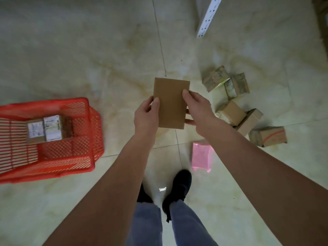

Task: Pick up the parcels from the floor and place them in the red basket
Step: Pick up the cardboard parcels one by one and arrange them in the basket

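Note:
A flat brown cardboard parcel point(170, 102) is held above the floor in the middle of the view. My left hand point(146, 114) grips its left edge and my right hand point(197, 108) grips its right edge, thumbs on top. The red basket point(88, 132) stands on the floor at the left, with two labelled parcels point(48, 128) inside. Several brown cardboard parcels point(230, 112) lie scattered on the floor to the right. A pink bag parcel point(201, 155) lies near my right foot.
A white perforated shelf upright point(208, 16) stands at the top right. My black shoes point(178, 189) are on the pale tiled floor below the parcel. A small shiny scrap point(162, 189) lies between my feet.

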